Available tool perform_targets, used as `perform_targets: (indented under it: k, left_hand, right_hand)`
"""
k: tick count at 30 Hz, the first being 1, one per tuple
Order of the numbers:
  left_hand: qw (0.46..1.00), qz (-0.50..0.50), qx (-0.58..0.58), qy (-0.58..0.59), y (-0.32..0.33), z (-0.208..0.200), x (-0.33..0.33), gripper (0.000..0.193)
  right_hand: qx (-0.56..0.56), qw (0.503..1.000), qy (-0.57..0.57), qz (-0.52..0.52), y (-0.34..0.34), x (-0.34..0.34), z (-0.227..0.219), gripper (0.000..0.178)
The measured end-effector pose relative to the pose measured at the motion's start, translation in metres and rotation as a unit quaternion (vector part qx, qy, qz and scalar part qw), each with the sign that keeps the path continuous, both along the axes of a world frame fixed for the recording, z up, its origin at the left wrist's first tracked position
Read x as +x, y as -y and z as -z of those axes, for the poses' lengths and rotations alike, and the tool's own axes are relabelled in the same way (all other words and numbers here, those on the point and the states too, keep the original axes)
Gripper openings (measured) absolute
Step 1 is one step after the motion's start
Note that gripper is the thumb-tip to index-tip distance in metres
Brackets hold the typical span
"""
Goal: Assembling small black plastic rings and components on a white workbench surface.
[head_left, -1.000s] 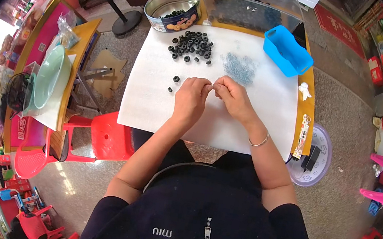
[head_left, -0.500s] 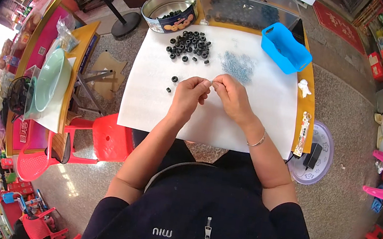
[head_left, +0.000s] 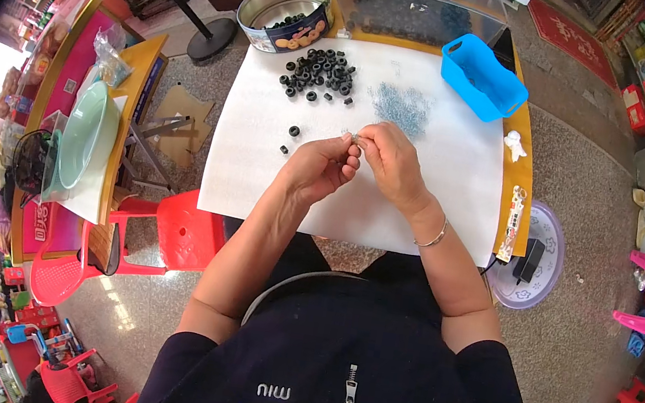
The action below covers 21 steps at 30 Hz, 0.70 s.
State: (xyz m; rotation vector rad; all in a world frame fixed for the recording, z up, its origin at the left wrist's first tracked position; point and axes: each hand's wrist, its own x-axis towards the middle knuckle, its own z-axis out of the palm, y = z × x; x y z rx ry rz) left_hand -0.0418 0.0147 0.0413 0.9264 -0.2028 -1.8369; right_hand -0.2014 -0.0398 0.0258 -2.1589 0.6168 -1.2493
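White sheet [head_left: 458, 175] stretches bare from its near edge to the hands [head_left: 397, 167], pinching something tiny [head_left: 354, 137].

Too small to identify: the tiny piece [head_left: 354, 137] pinched between the fingertips of the left hand [head_left: 319, 170] and the right hand [head_left: 392, 166], and partly hidden by them. Blurred into bluish speckle: a heap of small bits [head_left: 401, 112]. Cut off by the upper edge: the clear box [head_left: 491, 29]. Partly hidden beneath the table [head_left: 518, 171]: a lilac basin [head_left: 551, 267]. Behind the tin's [head_left: 292, 39] near wall: part of its dark contents.
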Motion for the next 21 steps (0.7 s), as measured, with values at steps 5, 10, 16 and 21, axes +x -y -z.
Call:
perform_targets:
  k: [5, 10, 16, 21]
  left_hand:
    - [1.000, 0.010, -0.006, -0.005, -0.001, -0.004, 0.000, 0.018]
    - [0.999, -0.014, -0.045, 0.009, -0.003, -0.006, -0.004, 0.017]
    - [0.983, -0.035, -0.087, 0.156, -0.005, -0.014, -0.013, 0.019]
    - [0.943, -0.035, -0.168, 0.286, -0.008, -0.012, -0.017, 0.016]
  right_hand:
    - [0.035, 0.999, 0.005, -0.013, -0.002, 0.000, -0.001, 0.006]
    - [0.110, 0.993, 0.038, -0.019, -0.006, 0.002, -0.007, 0.011]
    - [0.146, 0.989, -0.004, 0.006, -0.005, -0.004, -0.005, 0.020]
    - [0.264, 0.963, -0.027, -0.044, -0.007, -0.007, -0.018, 0.026]
